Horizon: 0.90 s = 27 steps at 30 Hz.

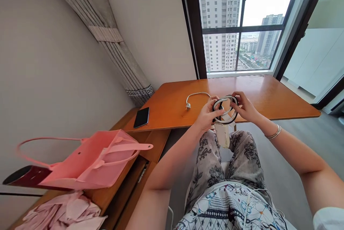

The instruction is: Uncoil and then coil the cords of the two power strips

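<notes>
Both grips clenched on cable coil (225,110): left hand (206,115) at its left rim, right hand (245,107) at its right. Coil roughly upright between the 2 hands, above near edge of table (268,90). Adapter (223,135) hanging just below; plug end (188,106) lying on table to the left, nearer left hand. Phone (141,117) well apart.

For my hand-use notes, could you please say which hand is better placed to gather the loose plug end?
Probably the left hand: the plug lies just left of it, while the right hand holds the coil.
</notes>
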Motion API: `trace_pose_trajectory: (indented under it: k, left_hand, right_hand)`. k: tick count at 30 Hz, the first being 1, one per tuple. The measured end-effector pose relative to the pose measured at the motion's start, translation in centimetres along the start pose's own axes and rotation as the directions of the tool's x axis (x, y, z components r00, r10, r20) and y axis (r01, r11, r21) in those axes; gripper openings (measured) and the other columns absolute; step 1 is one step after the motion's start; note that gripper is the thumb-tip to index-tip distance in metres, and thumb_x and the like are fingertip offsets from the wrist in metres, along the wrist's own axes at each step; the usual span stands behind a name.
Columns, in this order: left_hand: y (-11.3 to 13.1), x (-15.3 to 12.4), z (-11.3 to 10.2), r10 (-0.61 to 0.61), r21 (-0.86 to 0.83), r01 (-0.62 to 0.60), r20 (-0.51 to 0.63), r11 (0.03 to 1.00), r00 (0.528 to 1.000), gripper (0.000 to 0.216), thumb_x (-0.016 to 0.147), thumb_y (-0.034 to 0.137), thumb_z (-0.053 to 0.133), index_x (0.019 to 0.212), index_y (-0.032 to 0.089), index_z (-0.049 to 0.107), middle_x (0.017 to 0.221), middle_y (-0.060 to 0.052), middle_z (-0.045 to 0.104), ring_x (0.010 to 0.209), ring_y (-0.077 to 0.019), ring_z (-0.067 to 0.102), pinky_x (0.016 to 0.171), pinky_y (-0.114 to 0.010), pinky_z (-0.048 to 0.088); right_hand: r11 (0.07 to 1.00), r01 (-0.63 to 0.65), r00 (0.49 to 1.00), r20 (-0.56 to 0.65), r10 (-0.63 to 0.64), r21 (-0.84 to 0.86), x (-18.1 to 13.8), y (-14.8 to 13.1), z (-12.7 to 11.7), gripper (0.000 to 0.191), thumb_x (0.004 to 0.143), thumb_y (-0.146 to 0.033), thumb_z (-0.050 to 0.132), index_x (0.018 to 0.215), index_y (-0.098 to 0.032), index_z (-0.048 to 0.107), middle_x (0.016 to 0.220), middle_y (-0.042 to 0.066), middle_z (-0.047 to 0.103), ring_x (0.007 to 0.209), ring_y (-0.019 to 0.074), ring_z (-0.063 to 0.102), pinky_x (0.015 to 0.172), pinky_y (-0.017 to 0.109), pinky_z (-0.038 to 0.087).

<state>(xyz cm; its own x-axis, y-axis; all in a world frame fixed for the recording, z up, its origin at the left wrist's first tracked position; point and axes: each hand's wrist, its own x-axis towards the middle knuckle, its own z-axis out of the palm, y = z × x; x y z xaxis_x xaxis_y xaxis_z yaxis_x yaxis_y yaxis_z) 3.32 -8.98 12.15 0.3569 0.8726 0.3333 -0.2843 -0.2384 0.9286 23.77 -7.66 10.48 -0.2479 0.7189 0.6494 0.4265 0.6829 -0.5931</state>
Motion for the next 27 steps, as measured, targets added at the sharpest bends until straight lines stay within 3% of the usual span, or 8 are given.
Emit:
trace_pose_trajectory:
  k: [3,5,9,11,16,20,24,27]
  left_hand:
    - [0.8,0.5,-0.5,0.076,0.246,-0.099,0.099,0.964,0.992,0.033,0.072,0.045,0.079,0.070,0.017,0.062,0.108,-0.007,0.051,0.097,-0.0203,0.052,0.084,-0.032,0.051]
    - [1.1,1.0,-0.6,0.133,0.442,-0.181,0.138,0.878,0.981,0.034,0.081,0.047,0.070,0.068,0.017,0.062,0.108,-0.009,0.052,0.105,-0.0241,0.052,0.094,-0.037,0.048]
    - [1.6,1.8,-0.8,0.187,0.609,-0.256,0.176,0.751,0.966,0.036,0.092,0.047,0.058,0.072,0.018,0.063,0.113,-0.011,0.056,0.116,-0.0266,0.052,0.107,-0.042,0.041]
    - [1.7,2.0,-0.9,0.218,0.621,-0.285,0.183,0.731,0.959,0.038,0.093,0.050,0.056,0.074,0.018,0.064,0.117,-0.011,0.056,0.119,-0.0262,0.052,0.109,-0.041,0.040]
    - [1.5,2.4,-1.2,0.337,0.595,-0.372,0.174,0.713,0.925,0.049,0.094,0.062,0.049,0.080,0.018,0.065,0.118,-0.012,0.056,0.120,-0.0251,0.053,0.107,-0.038,0.043]
    - [2.0,2.0,-1.5,0.395,0.639,-0.447,0.235,0.626,0.888,0.047,0.095,0.061,0.048,0.082,0.018,0.063,0.133,-0.014,0.052,0.128,-0.0264,0.051,0.112,-0.042,0.041]
    - [3.2,1.5,-1.4,0.309,0.718,-0.460,0.343,0.522,0.887,0.040,0.092,0.056,0.056,0.078,0.019,0.061,0.144,-0.014,0.048,0.132,-0.0301,0.050,0.120,-0.053,0.029]
    - [3.7,1.5,-1.1,0.279,0.712,-0.426,0.323,0.559,0.905,0.040,0.089,0.055,0.061,0.072,0.019,0.060,0.148,-0.013,0.047,0.136,-0.0320,0.046,0.122,-0.056,0.024]
  right_hand:
    - [0.987,0.050,0.994,-0.093,-0.065,-0.153,-0.1,1.1,0.7,0.031,0.093,-0.041,0.055,0.118,-0.024,0.049,0.108,0.010,0.065,0.090,0.0226,0.064,0.078,0.039,0.054]
    - [0.964,0.074,0.982,-0.149,-0.115,-0.254,-0.2,0.9,1.3,0.035,0.093,-0.043,0.055,0.121,-0.022,0.051,0.129,0.017,0.059,0.113,0.0289,0.061,0.091,0.046,0.053]
    - [0.918,0.158,0.971,-0.110,-0.210,-0.363,-0.3,-0.7,2.2,0.049,0.097,-0.047,0.050,0.139,-0.022,0.047,0.147,0.017,0.051,0.139,0.0314,0.046,0.114,0.054,0.038]
    - [0.910,0.195,0.973,-0.043,-0.225,-0.366,0.0,-1.5,2.2,0.064,0.092,-0.056,0.057,0.145,-0.023,0.044,0.144,0.016,0.055,0.138,0.0327,0.048,0.118,0.057,0.032]
    - [0.921,0.166,0.986,0.067,-0.152,-0.352,1.0,-3.4,1.8,0.122,0.061,-0.073,0.079,0.158,-0.022,0.026,0.148,0.016,0.053,0.134,0.0376,0.051,0.120,0.062,0.024]
    - [0.898,0.171,0.984,0.108,-0.138,-0.405,1.5,-4.2,1.7,0.137,0.060,-0.070,0.081,0.163,-0.022,0.005,0.144,0.016,0.056,0.135,0.0378,0.051,0.121,0.064,0.015]
    - [0.893,0.160,0.983,0.150,-0.106,-0.420,1.5,-3.7,2.1,0.146,0.058,-0.066,0.085,0.163,-0.016,-0.005,0.132,0.020,0.064,0.121,0.0394,0.061,0.109,0.061,0.033]
    - [0.883,0.166,0.983,0.149,-0.111,-0.439,1.7,-3.0,2.5,0.147,0.061,-0.063,0.086,0.162,-0.014,-0.009,0.126,0.021,0.067,0.114,0.0395,0.063,0.098,0.055,0.041]
